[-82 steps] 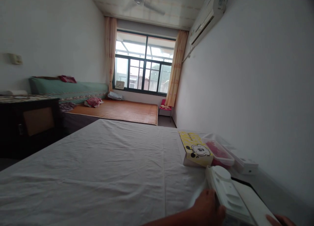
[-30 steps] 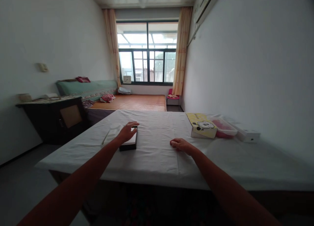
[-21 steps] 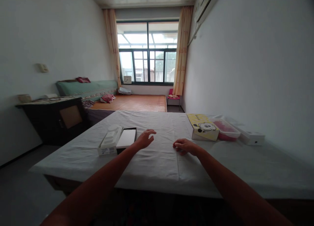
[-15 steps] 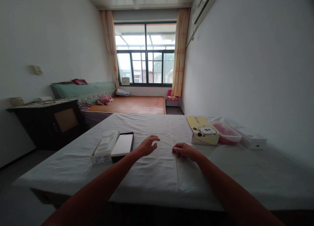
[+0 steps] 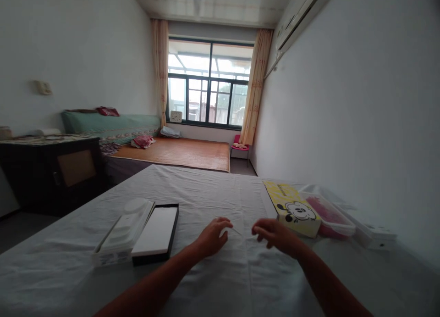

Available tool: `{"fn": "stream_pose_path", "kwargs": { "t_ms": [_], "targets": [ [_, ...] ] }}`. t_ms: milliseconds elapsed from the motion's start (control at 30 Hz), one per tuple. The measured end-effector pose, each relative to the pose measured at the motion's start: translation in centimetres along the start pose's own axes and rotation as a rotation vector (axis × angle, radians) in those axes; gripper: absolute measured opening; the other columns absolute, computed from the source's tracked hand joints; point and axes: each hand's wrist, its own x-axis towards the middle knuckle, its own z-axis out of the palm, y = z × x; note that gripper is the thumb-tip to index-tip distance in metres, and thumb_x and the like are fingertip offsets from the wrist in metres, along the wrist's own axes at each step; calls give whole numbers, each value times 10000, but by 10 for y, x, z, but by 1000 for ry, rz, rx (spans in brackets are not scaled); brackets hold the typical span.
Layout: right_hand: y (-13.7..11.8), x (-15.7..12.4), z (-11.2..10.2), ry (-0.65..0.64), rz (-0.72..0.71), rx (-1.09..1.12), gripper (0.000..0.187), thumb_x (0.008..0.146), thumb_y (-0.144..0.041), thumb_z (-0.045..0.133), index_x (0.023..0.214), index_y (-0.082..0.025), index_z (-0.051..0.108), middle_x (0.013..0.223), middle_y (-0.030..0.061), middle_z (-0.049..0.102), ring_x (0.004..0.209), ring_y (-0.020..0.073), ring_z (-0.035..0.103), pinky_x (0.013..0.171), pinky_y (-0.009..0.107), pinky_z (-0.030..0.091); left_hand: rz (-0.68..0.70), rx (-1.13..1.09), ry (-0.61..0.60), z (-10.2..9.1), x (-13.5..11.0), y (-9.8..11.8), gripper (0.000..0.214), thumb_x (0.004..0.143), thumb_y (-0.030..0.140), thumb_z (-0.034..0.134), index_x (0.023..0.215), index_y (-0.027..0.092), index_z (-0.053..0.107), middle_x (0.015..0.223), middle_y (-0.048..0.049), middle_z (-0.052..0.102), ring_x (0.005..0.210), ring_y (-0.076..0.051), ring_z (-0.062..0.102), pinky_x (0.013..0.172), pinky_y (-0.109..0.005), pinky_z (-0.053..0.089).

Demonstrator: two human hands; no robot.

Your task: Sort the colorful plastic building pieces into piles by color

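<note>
1. Our left hand has loosely curled fingers, the thumb dropped away from the index so that a gap shows; it grips nothing.
2. Our right hand has its fingers bent and slightly parted, likewise holding nothing. Whether either hand's fingertips touch the white cloth we cannot tell.
3. Our forearms reach in from the near side, slanting toward each other; the hands face one another, near but apart, over the middle of the surface.
4. Nearest our left hand, toward the surface's left edge, lies a shallow black-sided box with a smooth, flat white panel inside.
5. Just beside it, closer to that left edge, sits a white box with a moulded white insert, round at its far end and stepped along its length.
6. Beyond our right wrist, toward the surface's right edge, stands a yellow-and-white carton printed with a cartoon face; whether the wrist touches it we cannot tell.
7. Next to the carton are a clear plastic tub with pinkish contents and, further right, a small white box near the wall.
8. The cloth is softly wrinkled, with a straight crease running toward the far edge.
</note>
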Motion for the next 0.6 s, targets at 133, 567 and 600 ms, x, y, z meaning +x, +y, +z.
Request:
{"fn": "stream_pose_path", "kwargs": {
  "t_ms": [133, 567, 600],
  "targets": [
    [19, -20, -105, 691, -48, -104, 422, 804, -515, 487, 1009, -177, 636, 1026, 108, 672, 877, 223, 635, 646, 291, 519, 36, -12, -34, 4, 11, 11, 349, 799, 168, 498, 1118, 217, 629, 1185, -69, 622, 1118, -199, 558, 1001, -347, 436],
    [162, -52, -218, 806, 594, -906, 427, 851, -326, 413, 1113, -55, 614, 1054, 233, 667, 1014, 325, 627, 893, 427, 427, -138, -243, -42, 81, 114, 54, 430, 868, 331, 456, 1222, 113, 562, 1244, -153, 585, 1116, -246, 563, 993, -379, 423],
    [163, -51, -218, 817, 600, -899, 423, 848, -321, 421, 1109, -50, 615, 1055, 243, 662, 1031, 331, 618, 907, 439, 418, -188, -294, -49, 87, 123, 55, 449, 867, 342, 460, 1236, 102, 550, 1256, -160, 576, 1117, -248, 563, 991, -372, 420]
  ]
}}
